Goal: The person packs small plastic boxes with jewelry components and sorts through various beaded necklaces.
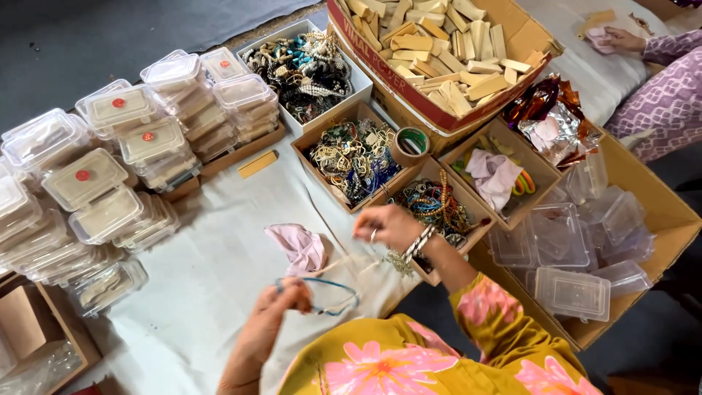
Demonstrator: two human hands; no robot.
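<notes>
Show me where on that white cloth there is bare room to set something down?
The white cloth lies bare between the stacked clear boxes, the small wooden block and the pink rag. More bare cloth runs toward the left hand. The upper right is crowded: jewellery trays, the carton of wooden blocks, and the right hand.

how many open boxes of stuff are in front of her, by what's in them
Jewellery boxes: 3 (white tray, cardboard box, box by the right hand)
Wooden block box: 1
Cloth and bangle box: 1
Clear container box: 1
Total: 6
</notes>
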